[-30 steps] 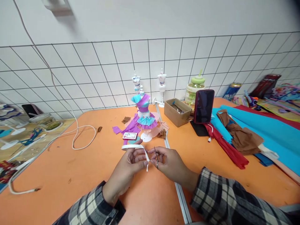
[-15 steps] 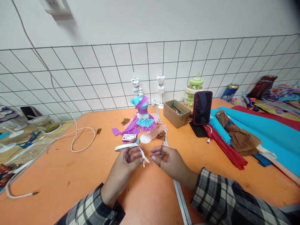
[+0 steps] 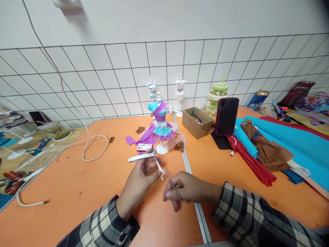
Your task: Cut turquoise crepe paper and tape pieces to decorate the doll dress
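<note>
My left hand [image 3: 140, 180] is closed on a roll of narrow white tape [image 3: 136, 158]. A loose strip of it hangs down past the fingers, and its end is at my thumb tip. My right hand [image 3: 181, 188] pinches a slim pointed metal tool [image 3: 170, 182] with a curved shape at its rear end. I cannot tell whether it is scissors or tweezers. Its tip is close to the strip's end; contact is unclear. Behind my hands stands a small dress form [image 3: 159, 116] in a purple and turquoise top and ruffled skirt. A small red-and-white box [image 3: 144, 147] lies beyond my left hand.
Purple fabric [image 3: 147, 136] and brown scraps [image 3: 179, 146] surround the dress form. A cardboard box [image 3: 196, 124], an upright phone [image 3: 226, 116] and a green-lidded jar [image 3: 218, 97] stand right of centre. Blue cloth [image 3: 290, 142] covers the far right. A white cable [image 3: 87, 147] lies left.
My right hand has lowered slightly and turned the metal tool from nearly upright to slanting toward the tape's end. The left hand still holds the tape. The view has shifted a little.
</note>
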### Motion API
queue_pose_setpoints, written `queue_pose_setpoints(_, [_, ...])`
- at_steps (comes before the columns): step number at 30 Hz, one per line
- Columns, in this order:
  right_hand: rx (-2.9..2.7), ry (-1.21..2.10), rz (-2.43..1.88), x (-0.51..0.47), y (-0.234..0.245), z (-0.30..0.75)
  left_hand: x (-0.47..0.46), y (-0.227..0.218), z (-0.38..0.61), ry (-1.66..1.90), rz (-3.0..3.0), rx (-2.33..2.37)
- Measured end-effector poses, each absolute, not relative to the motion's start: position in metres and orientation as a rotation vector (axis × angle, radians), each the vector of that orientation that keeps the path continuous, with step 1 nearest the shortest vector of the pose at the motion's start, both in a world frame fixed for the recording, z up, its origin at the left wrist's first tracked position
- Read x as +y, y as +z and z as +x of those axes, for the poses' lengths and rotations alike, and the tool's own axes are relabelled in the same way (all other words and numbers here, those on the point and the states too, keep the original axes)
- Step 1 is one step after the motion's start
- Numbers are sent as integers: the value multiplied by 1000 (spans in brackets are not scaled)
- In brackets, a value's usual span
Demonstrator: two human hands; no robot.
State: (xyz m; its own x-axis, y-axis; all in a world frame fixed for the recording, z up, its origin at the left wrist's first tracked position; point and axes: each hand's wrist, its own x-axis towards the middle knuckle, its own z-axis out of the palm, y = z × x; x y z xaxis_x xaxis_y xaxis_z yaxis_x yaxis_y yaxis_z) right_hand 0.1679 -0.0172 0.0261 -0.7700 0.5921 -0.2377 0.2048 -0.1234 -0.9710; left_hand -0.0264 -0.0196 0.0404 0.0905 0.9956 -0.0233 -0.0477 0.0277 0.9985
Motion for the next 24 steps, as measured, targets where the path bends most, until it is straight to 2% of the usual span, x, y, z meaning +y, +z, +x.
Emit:
queue_pose_setpoints(7, [-1927,1858,-1022,-21,22,170,-21,40,-24,1152,1234,1116])
queue_pose_setpoints(16, [-2039,1869,-1079,-23,36,172,-23,46,-22,1151,1213,1086])
queue_pose_setpoints(24, [-2057,1771,-1124,-24,19,171,-21,45,-22,1149,1272,1112])
